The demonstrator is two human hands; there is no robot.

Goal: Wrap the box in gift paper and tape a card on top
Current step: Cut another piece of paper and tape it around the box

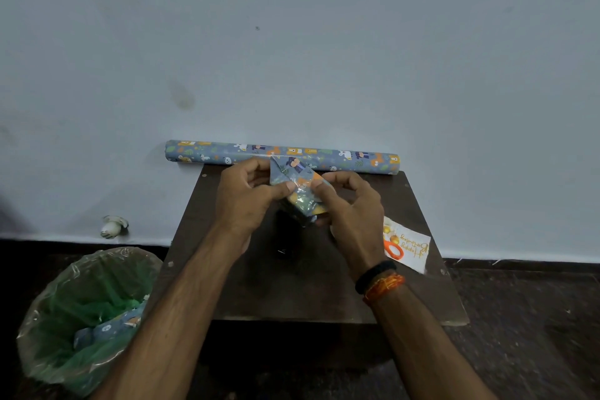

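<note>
While both hands pinch it above the table (227, 286), the box (297, 191) looks light and stiff, its paper thin and crease-prone; left hand (246, 195) and right hand (349, 204) fingers grip its end folds, best held at edges.

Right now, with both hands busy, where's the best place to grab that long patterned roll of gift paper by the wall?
Grip the long blue animal-print paper roll around its bare right half, coming from above. It lies flat along the wall at the dark wooden table's far edge, so only its top and front are open.
</note>
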